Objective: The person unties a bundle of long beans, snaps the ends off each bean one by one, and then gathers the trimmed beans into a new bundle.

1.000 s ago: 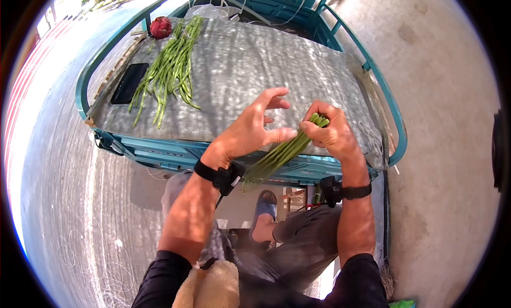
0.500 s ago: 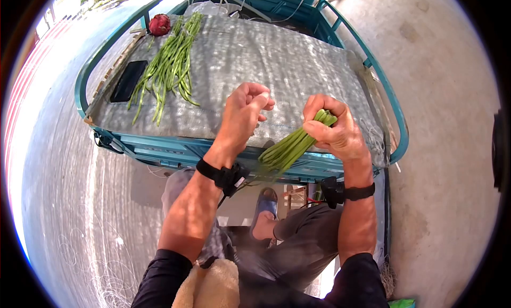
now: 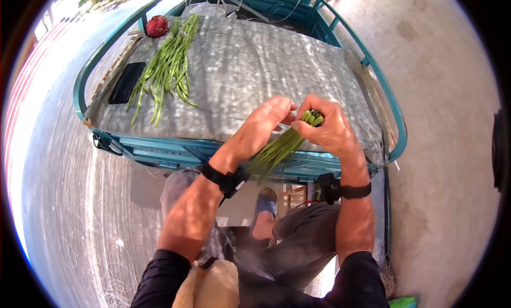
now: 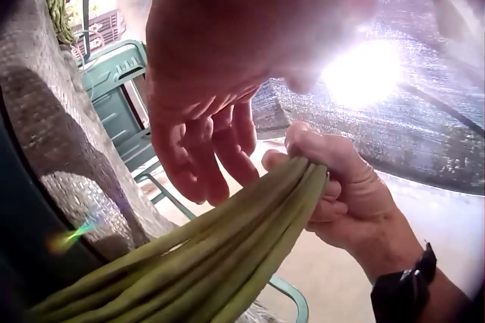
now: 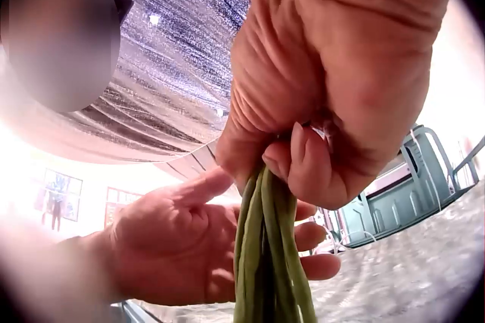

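Note:
A bundle of long green beans (image 3: pixel 279 150) hangs down from the right hand (image 3: pixel 331 128), whose fingers and thumb curl round its top end. Beside it, the left hand (image 3: pixel 259 128) has its fingertips close to the right hand's fingers. In the left wrist view the left hand (image 4: pixel 227 58) arches over the beans (image 4: pixel 220 247), its fingers loosely bent with nothing between them. The right wrist view shows the left palm (image 5: pixel 178 247) behind the beans (image 5: pixel 269 255), fingers extended; whether it touches them I cannot tell. The right hand (image 5: pixel 326 81) pinches them from above.
A grey woven sheet (image 3: pixel 239 68) covers the teal cart bed, with teal rails (image 3: pixel 396 113) at its sides. Towards the left lie a loose pile of green beans (image 3: pixel 169 68), a black phone (image 3: pixel 126 83) and a red fruit (image 3: pixel 157 26). The cart's front edge (image 3: pixel 154 151) runs below the hands.
Since half a second ago, the left hand has moved right, up to the right hand. The right hand has shifted slightly left with the bundle, whose top ends now face the head camera more.

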Demonstrator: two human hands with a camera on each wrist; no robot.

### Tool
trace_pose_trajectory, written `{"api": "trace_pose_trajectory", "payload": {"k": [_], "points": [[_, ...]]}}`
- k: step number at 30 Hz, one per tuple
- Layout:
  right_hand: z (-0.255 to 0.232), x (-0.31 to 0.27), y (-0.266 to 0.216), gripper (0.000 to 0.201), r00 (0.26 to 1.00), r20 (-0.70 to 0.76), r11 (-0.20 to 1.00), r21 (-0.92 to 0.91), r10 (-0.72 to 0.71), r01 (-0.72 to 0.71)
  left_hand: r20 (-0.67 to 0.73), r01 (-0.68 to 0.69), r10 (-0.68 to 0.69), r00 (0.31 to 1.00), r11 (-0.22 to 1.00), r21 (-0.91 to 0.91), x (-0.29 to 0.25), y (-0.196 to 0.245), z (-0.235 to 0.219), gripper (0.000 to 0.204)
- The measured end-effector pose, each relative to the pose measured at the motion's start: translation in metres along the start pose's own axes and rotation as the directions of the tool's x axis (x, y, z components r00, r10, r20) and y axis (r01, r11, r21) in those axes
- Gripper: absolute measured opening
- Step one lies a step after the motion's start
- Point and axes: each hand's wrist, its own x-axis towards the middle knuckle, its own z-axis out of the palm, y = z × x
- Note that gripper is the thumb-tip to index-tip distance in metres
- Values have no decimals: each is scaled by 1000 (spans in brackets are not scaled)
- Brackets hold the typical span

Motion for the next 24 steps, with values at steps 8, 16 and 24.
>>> {"api": "trace_pose_trajectory", "payload": {"k": [8, 16, 24], "points": [[-3, -3, -12, 16, 999, -25, 989, 147, 33, -29, 161, -63, 73, 984, 996, -67, 1, -2, 16, 66], [-11, -5, -11, 16, 994, -30, 976, 196, 102, -94, 155, -151, 132, 979, 981, 123, -2, -5, 22, 56], [-13, -5, -3, 16, 998, 1, 973, 225, 55, -54, 284, 137, -144, 948, 990, 42, -4, 8, 21, 42]]}}
